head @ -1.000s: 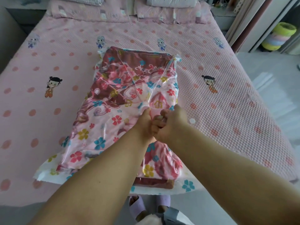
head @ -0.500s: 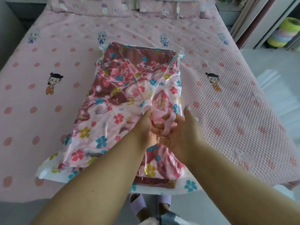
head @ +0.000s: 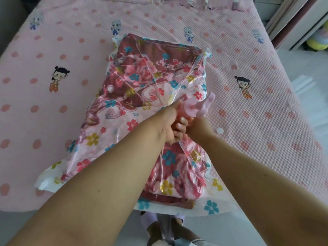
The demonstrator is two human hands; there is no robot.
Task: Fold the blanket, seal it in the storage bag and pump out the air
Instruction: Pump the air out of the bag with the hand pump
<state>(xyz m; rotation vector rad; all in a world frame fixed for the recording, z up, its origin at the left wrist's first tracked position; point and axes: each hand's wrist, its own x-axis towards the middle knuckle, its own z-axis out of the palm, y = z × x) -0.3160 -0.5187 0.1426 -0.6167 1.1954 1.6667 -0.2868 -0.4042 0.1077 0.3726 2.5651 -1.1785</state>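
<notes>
The blanket (head: 142,89) lay folded inside the bag (head: 124,121), mid-bed (head: 53,41), so I judged myself at the pumping step. My left hand (head: 171,126) was clenched round the barrel of the pink pump (head: 193,108), which stood on the bag's top face. My right hand (head: 197,128) sat just behind it, mostly hidden; I could not tell how its fingers lay. Next called for steady strokes with the pump kept square on its seat, I thought, lest air leak back. The bag's near end overhung the bed edge toward my feet; open sheet lay on both sides, a small white cap (head: 219,130) near on the right.
</notes>
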